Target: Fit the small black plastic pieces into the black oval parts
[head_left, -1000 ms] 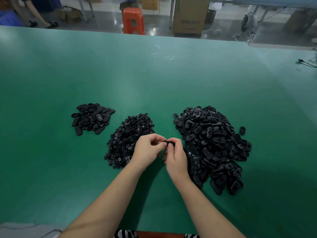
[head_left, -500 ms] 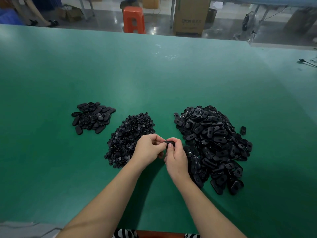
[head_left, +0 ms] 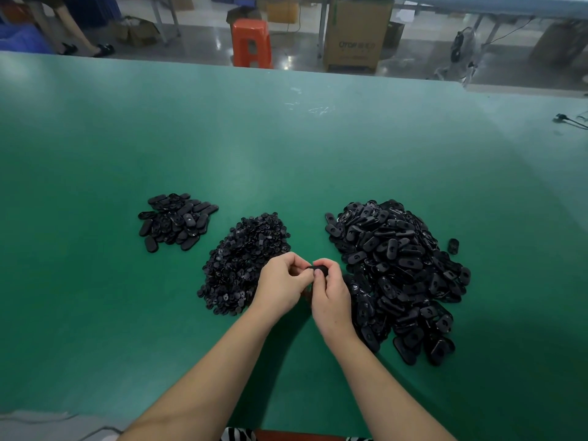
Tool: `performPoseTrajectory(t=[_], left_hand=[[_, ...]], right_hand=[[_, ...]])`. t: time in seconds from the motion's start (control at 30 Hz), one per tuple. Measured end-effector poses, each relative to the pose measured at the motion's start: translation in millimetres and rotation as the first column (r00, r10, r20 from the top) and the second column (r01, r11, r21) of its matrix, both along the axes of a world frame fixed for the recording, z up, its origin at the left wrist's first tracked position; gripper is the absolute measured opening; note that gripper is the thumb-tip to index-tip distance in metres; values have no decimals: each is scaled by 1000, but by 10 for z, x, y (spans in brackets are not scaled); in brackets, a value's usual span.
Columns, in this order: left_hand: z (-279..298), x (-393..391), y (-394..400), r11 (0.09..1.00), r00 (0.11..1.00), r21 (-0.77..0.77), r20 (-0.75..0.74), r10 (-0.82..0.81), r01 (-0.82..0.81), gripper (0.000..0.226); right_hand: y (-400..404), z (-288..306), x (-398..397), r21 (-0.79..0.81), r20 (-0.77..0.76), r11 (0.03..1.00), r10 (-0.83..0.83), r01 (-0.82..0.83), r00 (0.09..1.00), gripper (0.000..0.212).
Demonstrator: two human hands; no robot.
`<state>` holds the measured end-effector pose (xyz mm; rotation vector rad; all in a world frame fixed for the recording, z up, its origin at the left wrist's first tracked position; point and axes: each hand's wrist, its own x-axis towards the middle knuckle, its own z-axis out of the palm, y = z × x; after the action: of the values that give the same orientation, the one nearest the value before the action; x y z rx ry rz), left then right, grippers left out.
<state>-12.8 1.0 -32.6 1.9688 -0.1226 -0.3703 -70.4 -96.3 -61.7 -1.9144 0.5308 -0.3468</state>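
Between the two near piles, the left hand (head_left: 281,283) and right hand (head_left: 329,292) pinched one black oval plastic part (head_left: 318,269); misalignment could jam the hidden insert.

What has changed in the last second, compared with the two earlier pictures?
Almost nothing visibly changed. The left hand and the right hand stay together above the green table, both pinching the same black oval part; nothing was picked up or released. The pile of small pieces, the big pile of oval parts and the small pile on the left lie as before.
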Motion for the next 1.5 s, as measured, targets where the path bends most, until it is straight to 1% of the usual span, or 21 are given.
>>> performPoseTrajectory(t=[0.1,0.33,0.53,0.6,0.73,0.87,0.93,0.97,1.03,1.1,1.13,1.2,1.23,1.3,1.4,1.5], left_hand=[[1,6,45,999,1000,-18,-8,-29,29,6],[4,26,113,997,997,-2,-13,-76,76,13],[3,18,138,996,996,-16,-6,-87,87,12],[11,26,144,994,993,23,44,-108,107,11],[65,55,148,974,964,165,193,-186,155,7],[91,77,212,960,944,233,251,-212,154,9],[108,141,324,973,946,220,293,-137,72,6],[114,195,419,982,948,189,314,-58,-3,4],[117,330,664,977,938,89,308,159,-195,4],[87,481,951,914,888,-36,224,402,-405,7],[64,560,1091,859,842,-99,170,512,-502,7],[13,716,1337,740,744,-184,63,666,-647,7],[-19,796,1443,690,700,-196,23,714,-697,8],[-69,946,1613,625,640,-188,-31,768,-758,12],[-106,1127,1748,597,612,-171,-46,790,-784,13],[-144,1245,1795,585,596,-158,-30,802,-796,6]], right_hand=[[2,-3,-2,6,0,1000,7,-7,1000,12],[-10,-12,-21,-24,23,999,33,-32,999,12],[-20,-39,-20,-31,36,998,52,-51,998,11],[-14,-55,-13,-35,47,998,49,-48,998,12],[-11,-78,-2,-21,51,998,63,-62,997,14],[-9,-82,-10,-18,62,996,84,-83,995,21],[-5,-87,-12,-16,78,996,91,-90,993,24],[-2,-92,-12,-19,80,995,96,-94,992,24],[0,-104,-16,-21,74,994,112,-110,991,24],[-2,-117,-19,-22,66,991,131,-130,989,22],[-6,-124,-16,-22,67,990,137,-136,988,22],[-14,-132,-11,-24,72,989,146,-145,987,21],[-18,-137,-10,-31,70,989,149,-147,986,20],[-15,-141,-4,-42,62,988,150,-147,987,20],[-10,-131,1,-52,50,987,157,-154,986,19],[-9,-119,8,-65,33,985,159,-157,987,19]])
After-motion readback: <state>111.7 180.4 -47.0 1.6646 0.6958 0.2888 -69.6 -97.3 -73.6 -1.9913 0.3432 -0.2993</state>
